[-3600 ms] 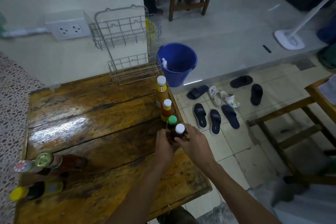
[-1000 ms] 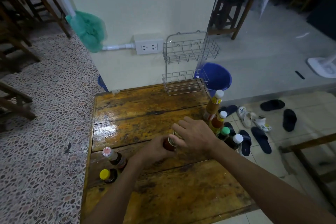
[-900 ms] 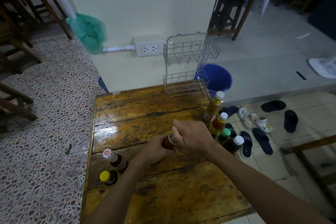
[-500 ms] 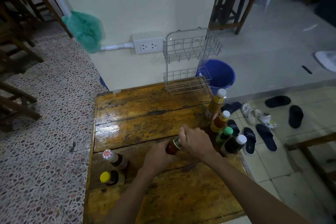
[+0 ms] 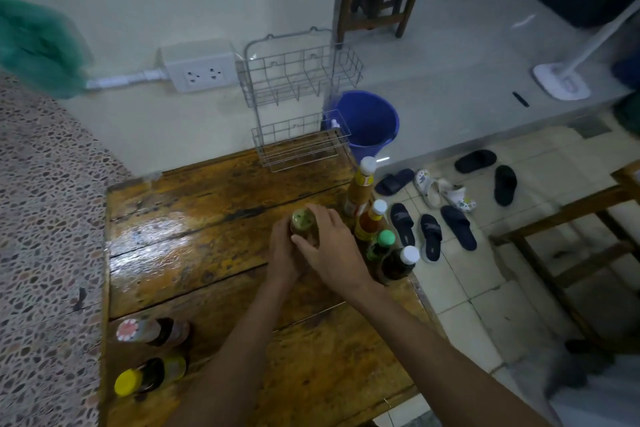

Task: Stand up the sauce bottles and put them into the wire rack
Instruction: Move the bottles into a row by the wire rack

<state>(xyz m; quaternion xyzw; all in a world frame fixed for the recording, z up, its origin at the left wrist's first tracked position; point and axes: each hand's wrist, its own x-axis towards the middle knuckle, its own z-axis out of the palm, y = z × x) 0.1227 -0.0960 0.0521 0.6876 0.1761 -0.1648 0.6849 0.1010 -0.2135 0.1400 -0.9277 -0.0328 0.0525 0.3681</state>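
Both hands wrap a dark bottle with a green-gold cap (image 5: 302, 221) that stands upright mid-table; my left hand (image 5: 283, 255) grips its left side and my right hand (image 5: 330, 246) its right. Along the table's right edge stand several upright bottles: a tall orange one (image 5: 360, 189), a smaller orange one (image 5: 371, 221), a green-capped one (image 5: 380, 246) and a dark white-capped one (image 5: 398, 263). Two bottles lie flat at the near left: one with a red-white cap (image 5: 152, 331), one with a yellow cap (image 5: 149, 376). The empty two-tier wire rack (image 5: 299, 107) stands at the table's far edge against the wall.
The wooden table (image 5: 194, 218) has a terrazzo floor to its left and a drop to tiled floor with several sandals (image 5: 433, 229) on its right. A blue bucket (image 5: 367, 121) sits behind the rack. A wall socket (image 5: 202, 71) is left of the rack.
The bottle in my hands went from tilted to upright and shifted toward the row on the right. The camera view moved closer.
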